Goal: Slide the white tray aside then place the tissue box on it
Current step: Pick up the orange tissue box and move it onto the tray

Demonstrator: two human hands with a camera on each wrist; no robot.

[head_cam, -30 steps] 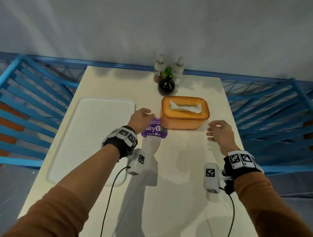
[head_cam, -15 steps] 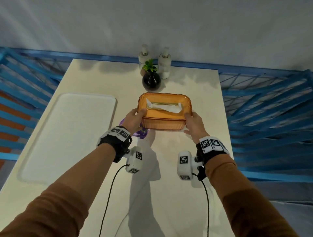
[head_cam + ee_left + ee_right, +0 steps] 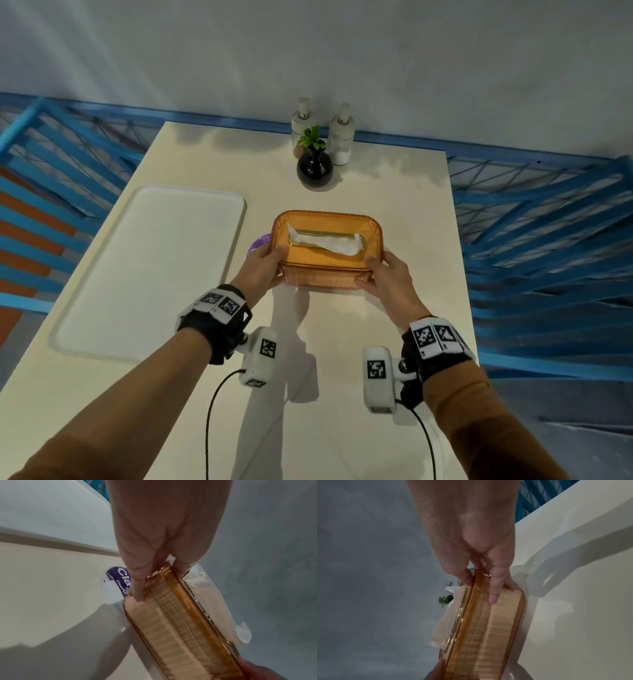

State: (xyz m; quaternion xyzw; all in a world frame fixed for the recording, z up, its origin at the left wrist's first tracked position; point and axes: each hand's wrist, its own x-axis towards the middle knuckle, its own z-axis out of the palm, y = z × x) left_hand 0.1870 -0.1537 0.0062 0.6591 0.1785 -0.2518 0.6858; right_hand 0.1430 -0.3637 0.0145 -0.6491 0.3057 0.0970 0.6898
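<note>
The tray [image 3: 147, 270] lies flat on the left side of the table [image 3: 342, 394], holding nothing. Just right of it, a purple packet [image 3: 257, 242] peeks out beside the left hand [image 3: 262, 270], which grips the left end of the tissue box [image 3: 327, 253], thumb on the lid, fingers on the side wall. The box sits at mid-table, off the tray, lifted clear of the table. The right hand [image 3: 388, 279] grips its right end likewise. Far behind stand a vase [image 3: 314, 168] and two bottles [image 3: 340, 137].
</note>
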